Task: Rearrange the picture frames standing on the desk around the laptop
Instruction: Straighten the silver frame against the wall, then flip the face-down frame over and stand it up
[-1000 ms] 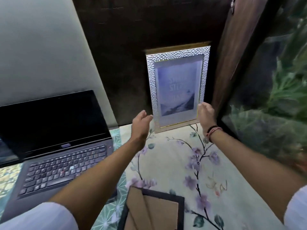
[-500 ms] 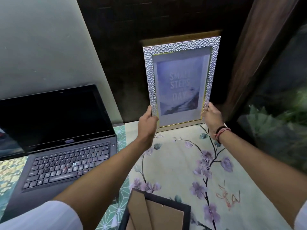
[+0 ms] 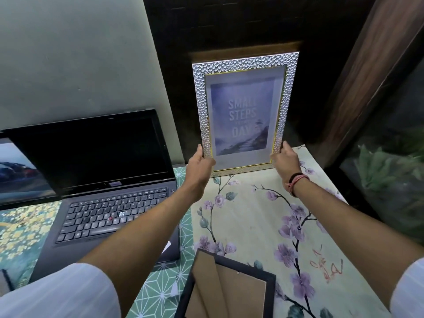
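Observation:
A silver hammered picture frame (image 3: 243,67) with a blue "Small Steps Every Day" print stands upright against the dark back wall, right of the laptop (image 3: 107,180). My left hand (image 3: 199,163) grips its lower left edge and my right hand (image 3: 285,160) grips its lower right edge. The frame's bottom corners are hidden behind my fingers. A black frame (image 3: 226,286) lies face down at the near edge, its brown backing up. Part of another picture (image 3: 17,173) shows at the far left behind the laptop.
The desk (image 3: 250,216) carries floral and teal patterned mats. A wooden post (image 3: 367,72) and a dark window with plants (image 3: 390,171) close off the right side. The grey wall stands behind the laptop.
My left hand reached in and closed on the frame's left edge; my right hand stayed on its right edge. The view has come closer to the frame.

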Available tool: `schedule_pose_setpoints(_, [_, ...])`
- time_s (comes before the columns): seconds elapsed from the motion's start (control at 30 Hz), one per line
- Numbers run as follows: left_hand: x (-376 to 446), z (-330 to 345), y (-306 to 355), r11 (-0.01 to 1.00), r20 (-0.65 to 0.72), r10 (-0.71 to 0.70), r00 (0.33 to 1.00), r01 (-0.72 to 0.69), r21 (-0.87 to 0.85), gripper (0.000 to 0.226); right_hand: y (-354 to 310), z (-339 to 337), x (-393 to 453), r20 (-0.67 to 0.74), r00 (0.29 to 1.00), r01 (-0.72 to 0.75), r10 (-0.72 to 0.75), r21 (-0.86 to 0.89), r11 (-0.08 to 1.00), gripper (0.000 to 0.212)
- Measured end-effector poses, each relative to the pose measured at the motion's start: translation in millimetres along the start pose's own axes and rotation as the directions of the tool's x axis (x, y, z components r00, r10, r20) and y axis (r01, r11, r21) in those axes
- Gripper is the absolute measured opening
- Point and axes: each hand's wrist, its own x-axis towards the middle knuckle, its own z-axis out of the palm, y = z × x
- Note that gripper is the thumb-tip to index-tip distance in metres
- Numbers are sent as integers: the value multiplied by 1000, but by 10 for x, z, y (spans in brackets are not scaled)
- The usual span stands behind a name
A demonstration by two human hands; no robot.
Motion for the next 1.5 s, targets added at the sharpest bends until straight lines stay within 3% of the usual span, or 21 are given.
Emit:
schedule_pose_setpoints(0.1, [-145,-35,-51,998,-1,-49,999,49,-25,73,94,59,-138,0,995,-95,96,-160,983,37])
schedule_pose_setpoints(0.17, [-230,-84,-155,995,5,-86,996,87,-39,52,170,182,-416,21,991,-126,134,-210,969,37])
schedule_pose_setpoints(0.23, [-342,-160,-248,996,32,-90,995,91,-23,35,168,377,-787,74,985,-149,156,-91,985,42])
schedule_pose_setpoints(0.3, [-418,-279,-375,990,40,-130,991,132,-58,46,112,588,-1121,100,986,-137,133,34,990,46])
schedule_pose_setpoints(0.4, [-673,-509,-552,984,62,-154,986,159,-83,49,84,868,-1624,155,983,-104,97,41,994,41])
schedule_pose_setpoints(0.53, [-1237,-947,-810,984,77,-156,985,162,-70,45,63,1120,-2440,205,977,-44,64,-102,994,40])
schedule_pose_setpoints(0.63, [-1722,-1304,-965,981,126,-186,974,191,-28,26,67,1139,-3045,169,985,-4,45,-234,972,41])
schedule_pose_setpoints(0.77, [-2244,-1648,-1166,973,202,-230,952,226,41,40,165,987,-3598,97,995,48,-2,-470,881,48])
schedule_pose_setpoints(0.87, [-2553,-1723,-1222,961,234,-272,934,253,109,44,246,828,-3829,75,995,-7,63,-592,806,57])
schedule_pose_setpoints(0.97, [-2755,-1645,-1242,946,288,-321,902,290,145,36,289,755,-3940,116,978,-28,173,-751,660,55])
schedule_pose_setpoints(1.03, [-2823,-1564,-1242,935,308,-344,887,294,199,22,312,744,-3970,165,974,46,155,-815,578,51])
schedule_pose_setpoints(1.1, [-2844,-1491,-1235,930,298,-349,889,288,231,33,328,715,-3957,187,975,94,118,-834,544,45])
schedule_pose_setpoints(1.2, [-2851,-1506,-1278,931,300,-312,901,226,288,41,284,661,-3913,247,964,159,95,-827,540,41])
schedule_pose_setpoints(1.27, [-2826,-1562,-1337,906,304,-249,919,110,408,54,234,586,-3880,297,951,200,82,-799,566,40])
schedule_pose_setpoints(1.3, [-2790,-1601,-1371,849,334,-191,923,-15,527,64,199,542,-3869,314,946,214,75,-785,581,40])
schedule_pose_setpoints(1.37, [-2721,-1654,-1395,597,478,-59,876,-353,720,81,132,440,-3818,337,940,232,55,-747,623,38])
schedule_pose_setpoints(1.43, [-2628,-1657,-1376,376,595,52,802,-568,733,86,28,334,-3757,337,940,216,46,-696,685,38])
schedule_pose_setpoints(1.5, [-2508,-1604,-1302,277,669,188,719,-693,666,79,-68,249,-3669,337,940,199,45,-654,730,33])
